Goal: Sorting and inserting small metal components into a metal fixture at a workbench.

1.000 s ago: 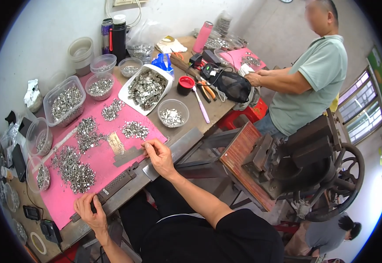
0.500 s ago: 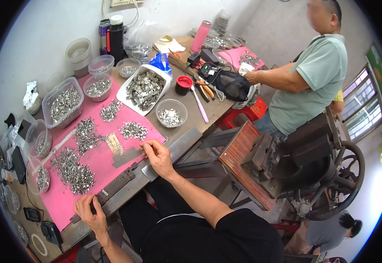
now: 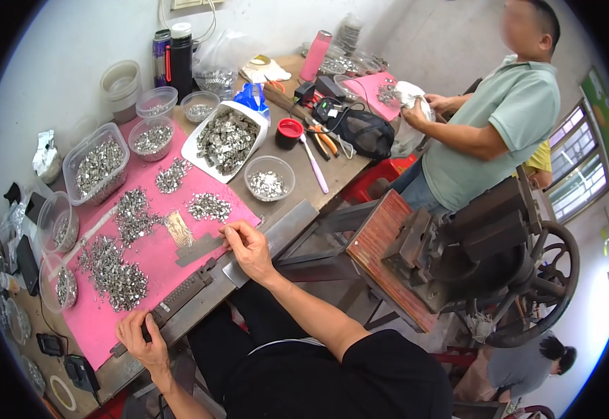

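A dark slotted metal bar [image 3: 184, 297] lies along the front edge of the pink sheet [image 3: 95, 342]. My left hand [image 3: 142, 343] is closed around its near left end, thumb apart from the curled fingers. Past the bar's other end, my right hand [image 3: 250, 251] pinches thumb and forefinger together; whatever is between them is too small to make out. Beside those fingertips lies a flat grey metal plate [image 3: 200, 251], with a bundle of thin brass-coloured strips [image 3: 179, 229] behind it. Small piles of silvery metal pieces [image 3: 119, 276] cover much of the sheet.
Clear tubs of metal pieces [image 3: 98, 164] and a white tray [image 3: 191, 148] stand behind. A red-rimmed cup [image 3: 289, 133], a pink-handled brush [image 3: 315, 164] and pliers [image 3: 327, 143] lie to the right. A machine with a handwheel [image 3: 552, 286] stands at right. A co-worker [image 3: 489, 126] stands beyond.
The co-worker has turned and lifted a white cloth-like thing in both hands. My own hands stay nearly where they were; the view has shifted slightly.
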Demonstrator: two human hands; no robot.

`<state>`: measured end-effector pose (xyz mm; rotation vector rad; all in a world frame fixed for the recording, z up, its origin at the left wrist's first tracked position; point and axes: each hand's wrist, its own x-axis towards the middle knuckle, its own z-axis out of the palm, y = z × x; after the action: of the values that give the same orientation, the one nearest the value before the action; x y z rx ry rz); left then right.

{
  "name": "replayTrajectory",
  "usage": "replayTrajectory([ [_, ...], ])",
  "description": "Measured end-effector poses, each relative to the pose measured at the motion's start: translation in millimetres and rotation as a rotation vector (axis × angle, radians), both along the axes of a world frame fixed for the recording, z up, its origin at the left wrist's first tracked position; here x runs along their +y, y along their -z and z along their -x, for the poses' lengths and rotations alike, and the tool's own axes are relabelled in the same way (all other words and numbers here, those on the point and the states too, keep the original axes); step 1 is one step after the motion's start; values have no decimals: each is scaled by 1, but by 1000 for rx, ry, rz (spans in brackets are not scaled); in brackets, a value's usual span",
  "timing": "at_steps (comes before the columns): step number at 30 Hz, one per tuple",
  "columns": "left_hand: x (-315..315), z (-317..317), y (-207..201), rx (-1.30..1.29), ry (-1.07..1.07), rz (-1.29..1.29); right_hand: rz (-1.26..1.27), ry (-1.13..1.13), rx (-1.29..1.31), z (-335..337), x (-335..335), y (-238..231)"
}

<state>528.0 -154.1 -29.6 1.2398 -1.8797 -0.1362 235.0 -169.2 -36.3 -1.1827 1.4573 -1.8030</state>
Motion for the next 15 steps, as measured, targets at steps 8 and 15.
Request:
replayTrajectory([
  [8,5,-4,-2,30,-37,51,-102,3,9,-6,4,-5],
  [15,-7,13,-6,35,55,67,-2,-29,-48,18,-3,-4],
])
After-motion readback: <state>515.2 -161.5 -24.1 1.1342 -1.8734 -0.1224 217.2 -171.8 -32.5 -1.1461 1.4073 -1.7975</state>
